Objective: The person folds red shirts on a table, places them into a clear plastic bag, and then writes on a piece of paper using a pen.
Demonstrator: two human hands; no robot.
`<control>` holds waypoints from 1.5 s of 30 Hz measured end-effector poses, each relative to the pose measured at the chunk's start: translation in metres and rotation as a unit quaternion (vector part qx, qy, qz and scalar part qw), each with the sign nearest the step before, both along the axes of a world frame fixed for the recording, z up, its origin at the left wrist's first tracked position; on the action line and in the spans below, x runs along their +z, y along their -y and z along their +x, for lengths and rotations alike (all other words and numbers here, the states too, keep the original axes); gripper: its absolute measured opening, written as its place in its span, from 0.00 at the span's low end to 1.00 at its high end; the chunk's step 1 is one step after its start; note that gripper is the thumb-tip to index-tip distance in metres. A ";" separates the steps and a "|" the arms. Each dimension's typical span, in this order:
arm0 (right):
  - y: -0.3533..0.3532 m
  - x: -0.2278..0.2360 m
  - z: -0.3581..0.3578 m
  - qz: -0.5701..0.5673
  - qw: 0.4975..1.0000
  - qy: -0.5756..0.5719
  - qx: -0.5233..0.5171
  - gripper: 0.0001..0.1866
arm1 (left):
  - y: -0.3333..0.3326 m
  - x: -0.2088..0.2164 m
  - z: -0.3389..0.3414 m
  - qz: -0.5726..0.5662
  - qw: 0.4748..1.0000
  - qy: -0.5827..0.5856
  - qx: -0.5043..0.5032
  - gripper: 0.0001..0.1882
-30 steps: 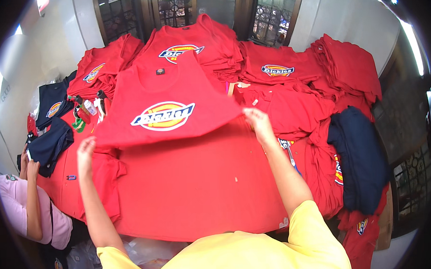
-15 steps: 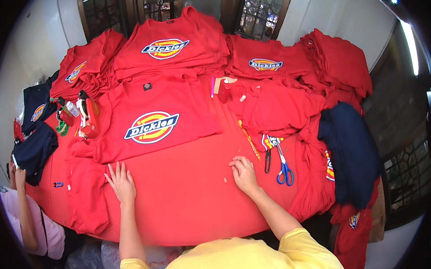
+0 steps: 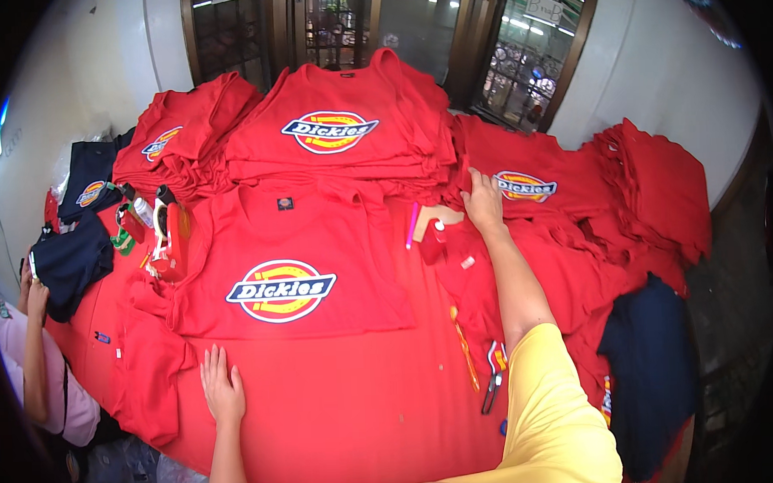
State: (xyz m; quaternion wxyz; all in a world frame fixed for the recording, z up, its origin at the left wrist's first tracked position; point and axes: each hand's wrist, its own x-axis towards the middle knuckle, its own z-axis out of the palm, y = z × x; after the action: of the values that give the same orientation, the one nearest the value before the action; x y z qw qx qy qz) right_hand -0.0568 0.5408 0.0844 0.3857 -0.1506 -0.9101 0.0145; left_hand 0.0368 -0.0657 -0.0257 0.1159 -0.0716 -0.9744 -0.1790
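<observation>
My left hand (image 3: pixel 221 388) lies flat on the red table covering (image 3: pixel 324 414), fingers extended and holding nothing. Just beyond it, a red T-shirt (image 3: pixel 354 285) with a yellow, white and dark blue printed emblem is spread out. My right hand (image 3: pixel 484 200) reaches to the far right, its fingers stretched out against the near left edge of a stack of folded red shirts (image 3: pixel 520 152). Whether those fingertips pinch any cloth is too small to tell. Close to that hand stand a small red bottle (image 3: pixel 433 241) and a pink pen (image 3: pixel 413 225).
More red shirts are piled at the back (image 3: pixel 330 99) and far right (image 3: pixel 657 181). Red containers (image 3: pixel 174 245) stand at the left. Black thread snips (image 3: pixel 491 394) lie beside my right arm, which mostly hides blue-handled scissors. A person in pale pink (image 3: pixel 42 364) handles navy cloth (image 3: pixel 72 265) at far left.
My right hand has left the table covering and reached forward to the right-hand stack. My left hand stays flat on the covering. The whole view has shifted, so the piles appear lower.
</observation>
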 end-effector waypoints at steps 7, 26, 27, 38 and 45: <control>-0.046 -0.025 -0.023 -0.006 0.998 -0.031 0.047 0.09 | -0.009 0.008 0.001 -0.009 1.000 0.005 0.011 0.24; -0.042 -0.046 -0.036 -0.085 0.995 -0.016 0.046 0.09 | -0.011 0.007 -0.001 -0.016 1.000 0.016 0.013 0.24; -0.045 -0.046 -0.034 -0.109 0.992 -0.035 0.055 0.09 | -0.010 0.007 0.000 -0.018 1.000 0.016 0.014 0.24; -0.032 -0.052 -0.045 -0.021 0.999 0.017 0.047 0.12 | -0.010 0.007 -0.001 -0.023 1.000 0.011 0.015 0.24; -0.031 -0.052 -0.042 0.006 1.000 0.022 0.012 0.10 | -0.005 0.003 -0.002 -0.022 1.000 0.008 0.015 0.24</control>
State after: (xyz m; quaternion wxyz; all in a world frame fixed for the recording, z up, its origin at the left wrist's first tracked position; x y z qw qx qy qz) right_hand -0.0991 0.5722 0.0326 0.3658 -0.1376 -0.9204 0.0105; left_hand 0.0351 -0.0603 -0.0225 0.1094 -0.0581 -0.9799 -0.1565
